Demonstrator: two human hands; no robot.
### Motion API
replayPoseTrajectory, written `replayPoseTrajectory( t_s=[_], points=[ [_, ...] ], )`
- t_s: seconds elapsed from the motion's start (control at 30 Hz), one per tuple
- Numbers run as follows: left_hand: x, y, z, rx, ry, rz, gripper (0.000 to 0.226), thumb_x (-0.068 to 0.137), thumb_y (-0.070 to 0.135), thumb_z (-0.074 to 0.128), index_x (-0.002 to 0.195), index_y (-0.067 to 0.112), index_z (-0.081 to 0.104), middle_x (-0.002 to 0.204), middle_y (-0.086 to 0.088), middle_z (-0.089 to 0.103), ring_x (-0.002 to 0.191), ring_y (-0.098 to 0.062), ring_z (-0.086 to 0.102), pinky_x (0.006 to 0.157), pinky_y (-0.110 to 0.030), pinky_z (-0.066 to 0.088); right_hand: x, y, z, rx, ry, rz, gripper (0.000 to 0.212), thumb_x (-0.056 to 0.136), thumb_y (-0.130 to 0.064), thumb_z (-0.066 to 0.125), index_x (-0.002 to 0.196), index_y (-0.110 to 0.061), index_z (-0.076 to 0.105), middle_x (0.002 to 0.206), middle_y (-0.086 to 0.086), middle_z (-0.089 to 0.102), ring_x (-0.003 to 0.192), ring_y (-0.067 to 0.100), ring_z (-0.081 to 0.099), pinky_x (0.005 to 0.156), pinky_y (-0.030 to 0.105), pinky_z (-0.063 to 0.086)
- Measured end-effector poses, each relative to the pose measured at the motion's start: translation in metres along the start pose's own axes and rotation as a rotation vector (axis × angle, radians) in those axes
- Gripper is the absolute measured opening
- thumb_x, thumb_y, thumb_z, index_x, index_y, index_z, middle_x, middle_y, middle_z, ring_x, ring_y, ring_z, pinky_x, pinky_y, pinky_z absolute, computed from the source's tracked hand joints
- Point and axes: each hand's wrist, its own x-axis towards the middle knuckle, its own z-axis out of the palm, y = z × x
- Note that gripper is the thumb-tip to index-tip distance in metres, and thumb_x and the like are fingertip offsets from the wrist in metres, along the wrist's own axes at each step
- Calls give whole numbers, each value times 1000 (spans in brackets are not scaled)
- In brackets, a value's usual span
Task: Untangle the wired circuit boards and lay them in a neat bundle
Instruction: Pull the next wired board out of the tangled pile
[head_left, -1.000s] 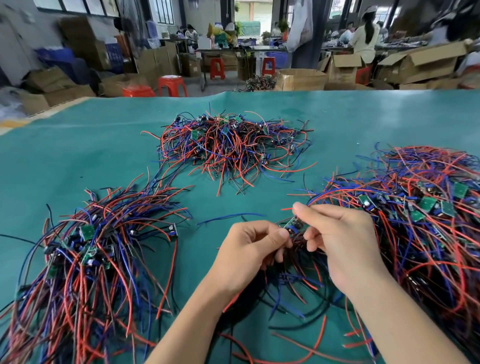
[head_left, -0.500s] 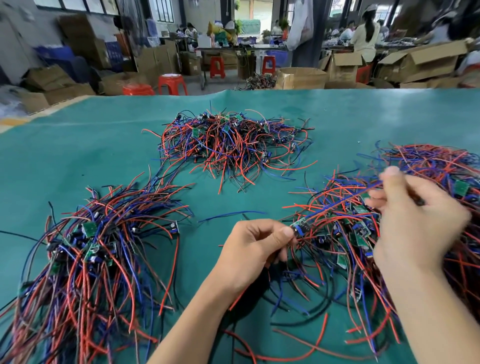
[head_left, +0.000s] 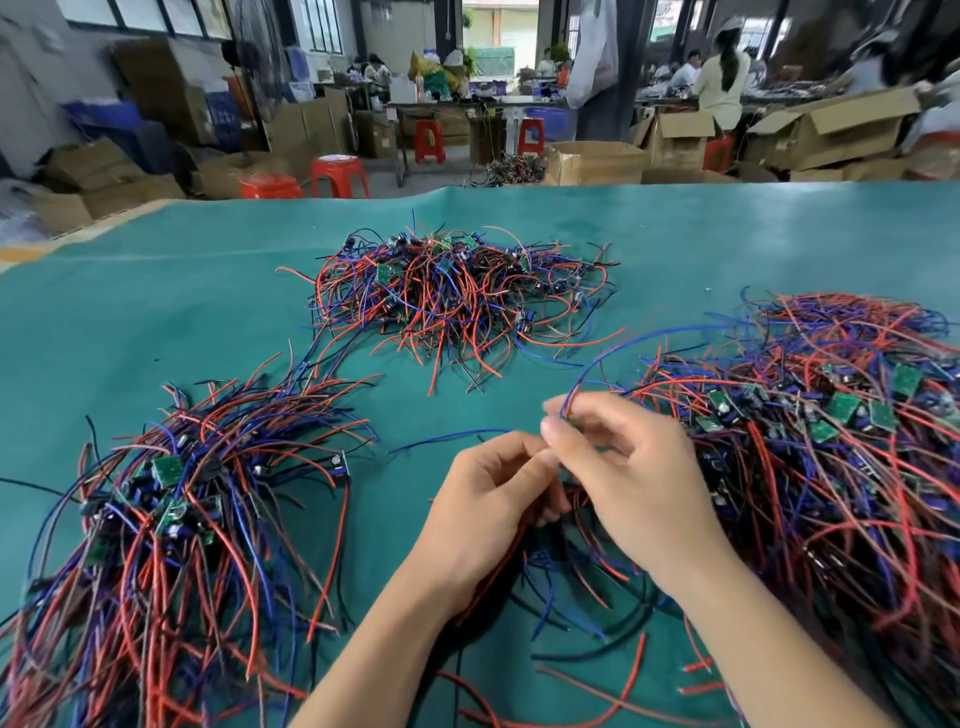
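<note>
Three heaps of small green circuit boards with red, blue and black wires lie on the teal table (head_left: 156, 322). A combed bundle (head_left: 171, 519) lies at the left, a tangled heap (head_left: 447, 296) at the far middle and a big tangled heap (head_left: 831, 441) at the right. My left hand (head_left: 488, 514) is shut on a small bunch of wired boards whose wires (head_left: 582, 603) hang below it. My right hand (head_left: 634, 478) touches the left one and pinches a blue wire (head_left: 623, 348) that arcs up to the right heap.
A loose blue wire (head_left: 447, 439) lies just left of my hands. Red stools (head_left: 337, 174), cardboard boxes (head_left: 592, 161) and people at work benches stand beyond the table's far edge.
My right hand went out to the right heap, then came back to my left hand with a blue wire drawn from that heap. My left hand stayed in place.
</note>
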Motion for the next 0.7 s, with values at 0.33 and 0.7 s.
replayPoseTrajectory(
  t_s=[0.33,0.7],
  points=[
    [-2,1,0,68,-139,-27,21,102,6,51,96,2,70,64,0,65,59,-7,53,61,-16,43,11,4,-24,164,253,-6,13,85,-19,79,79,-31,81,74,-10,76,66,1,64,73,29,55],
    [-3,1,4,199,-54,-73,25,90,2,47,85,11,70,65,2,71,67,-17,56,62,-26,44,35,-32,-70,430,687,25,19,95,-26,68,77,-23,65,72,-4,63,58,2,54,58,18,42]
  ],
)
